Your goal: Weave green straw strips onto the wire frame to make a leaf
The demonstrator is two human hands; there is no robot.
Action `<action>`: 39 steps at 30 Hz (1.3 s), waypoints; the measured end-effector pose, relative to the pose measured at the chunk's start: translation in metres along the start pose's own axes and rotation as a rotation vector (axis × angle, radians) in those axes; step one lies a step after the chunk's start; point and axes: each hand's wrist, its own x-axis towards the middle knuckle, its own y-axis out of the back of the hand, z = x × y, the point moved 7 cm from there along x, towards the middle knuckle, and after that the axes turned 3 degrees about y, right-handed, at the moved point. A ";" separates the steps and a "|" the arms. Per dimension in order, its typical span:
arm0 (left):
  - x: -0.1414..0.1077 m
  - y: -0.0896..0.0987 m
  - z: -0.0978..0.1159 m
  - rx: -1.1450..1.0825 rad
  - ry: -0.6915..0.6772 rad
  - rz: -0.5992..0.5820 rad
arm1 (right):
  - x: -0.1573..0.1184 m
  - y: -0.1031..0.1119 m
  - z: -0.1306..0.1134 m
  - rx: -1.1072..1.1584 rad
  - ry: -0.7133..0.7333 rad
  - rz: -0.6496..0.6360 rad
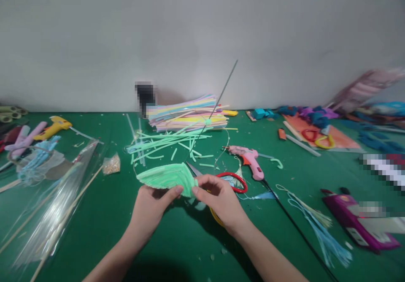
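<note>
A mint-green fan-shaped piece (167, 175) made of strips is held above the green table. My left hand (158, 199) grips its lower edge, thumb on the face. At its right end, my right hand (218, 197) pinches the piece between thumb and fingers. Scissors with red and yellow handles (236, 180) lie beyond and partly under my right hand. A pink glue gun (251, 159) rests to the right of them. Behind the piece are loose mint-green strips (167, 140), and a thin dark rod (226, 83) with a small green ball (208, 122) slants upward.
A bundle of pastel strips (190, 113) lies near the wall. On the left are a yellow glue gun (57, 126), clear plastic sleeves (60, 206) and a small bead bag (112, 164). Tassels (319, 227), a magenta case (348, 218) and orange sheets (319, 134) lie on the right.
</note>
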 end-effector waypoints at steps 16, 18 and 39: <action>0.004 0.006 -0.001 -0.173 0.006 0.060 | -0.001 -0.008 0.001 -0.104 -0.033 -0.047; 0.004 0.006 -0.002 -0.190 0.016 0.059 | -0.002 -0.008 0.000 -0.127 -0.008 -0.040; 0.016 0.023 -0.001 -0.530 0.115 0.085 | -0.012 -0.022 -0.016 -0.515 0.188 -0.230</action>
